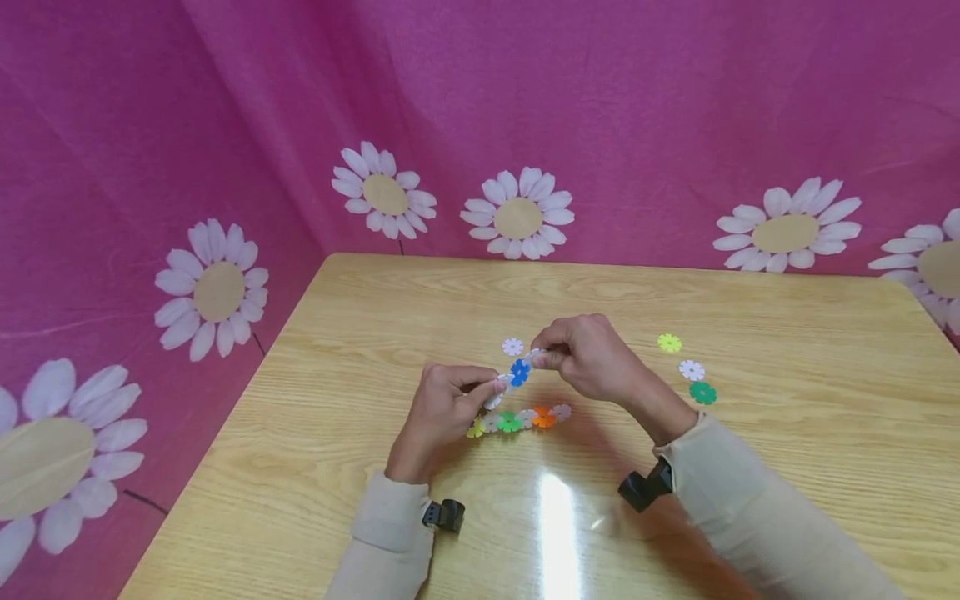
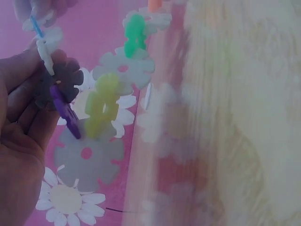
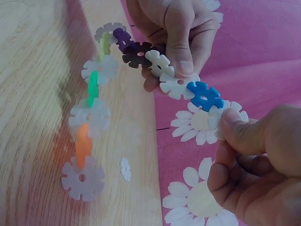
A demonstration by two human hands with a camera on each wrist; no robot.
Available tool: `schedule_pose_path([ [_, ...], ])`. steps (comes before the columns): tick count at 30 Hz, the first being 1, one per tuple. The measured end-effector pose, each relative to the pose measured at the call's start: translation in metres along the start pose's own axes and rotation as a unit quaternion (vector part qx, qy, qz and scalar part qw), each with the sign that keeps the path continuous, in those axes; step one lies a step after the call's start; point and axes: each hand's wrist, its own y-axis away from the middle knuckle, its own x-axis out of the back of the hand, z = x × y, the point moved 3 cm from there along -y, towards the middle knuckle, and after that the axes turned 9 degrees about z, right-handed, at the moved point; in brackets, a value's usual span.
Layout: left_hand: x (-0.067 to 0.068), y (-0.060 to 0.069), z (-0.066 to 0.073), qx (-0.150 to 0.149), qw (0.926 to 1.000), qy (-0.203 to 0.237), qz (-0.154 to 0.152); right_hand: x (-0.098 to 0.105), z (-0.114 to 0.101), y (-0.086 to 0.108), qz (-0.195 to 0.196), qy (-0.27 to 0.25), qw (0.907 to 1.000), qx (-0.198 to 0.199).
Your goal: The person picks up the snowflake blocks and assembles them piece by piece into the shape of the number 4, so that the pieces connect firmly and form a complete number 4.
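A chain of notched plastic discs is held up over the table by both hands. My left hand [image 1: 442,404] pinches a white disc [image 3: 175,86] partway along it. At the chain's end, my right hand [image 1: 600,358] pinches another white disc [image 3: 239,113], slotted beside a blue disc [image 3: 205,97]. Beyond the left hand come a black disc [image 3: 139,54] and a purple disc [image 2: 65,112]. The chain then bends round through yellow [image 2: 103,106], green [image 3: 93,88] and orange [image 3: 83,145] discs with pale ones between, ending in a pale disc [image 3: 83,180].
A loose white disc [image 1: 513,347] lies on the wooden table [image 1: 360,317] just behind the hands. To the right lie a yellow-green disc [image 1: 670,342], a white disc [image 1: 692,370] and a green disc [image 1: 703,392]. A pink flowered curtain [image 1: 637,125] borders the table's back and left.
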Motion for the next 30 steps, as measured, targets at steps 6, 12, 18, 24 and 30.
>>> schedule_pose_path([
  [6,-0.0021,0.0013,0.0005,-0.004,1.0,0.006,0.002,-0.0009,0.0006,-0.0003,0.001,0.007,0.9999,0.01],
  [12,-0.0043,0.0024,-0.0005,-0.011,0.9999,0.012,0.002,-0.002,0.0023,0.0012,0.006,0.009,0.9995,0.03],
  [18,-0.0065,0.0024,-0.0004,-0.02,0.9998,0.008,-0.001,-0.0014,0.0041,0.0008,-0.001,0.017,0.9992,0.035],
  [24,-0.0074,0.0013,0.0,-0.029,0.9995,0.004,-0.008,-0.0017,0.0064,0.0004,-0.008,0.029,0.999,0.035],
  [30,-0.0075,-0.0004,-0.0004,-0.038,0.9992,-0.009,-0.009,-0.0018,0.0064,-0.0011,-0.016,0.032,0.9988,0.033],
])
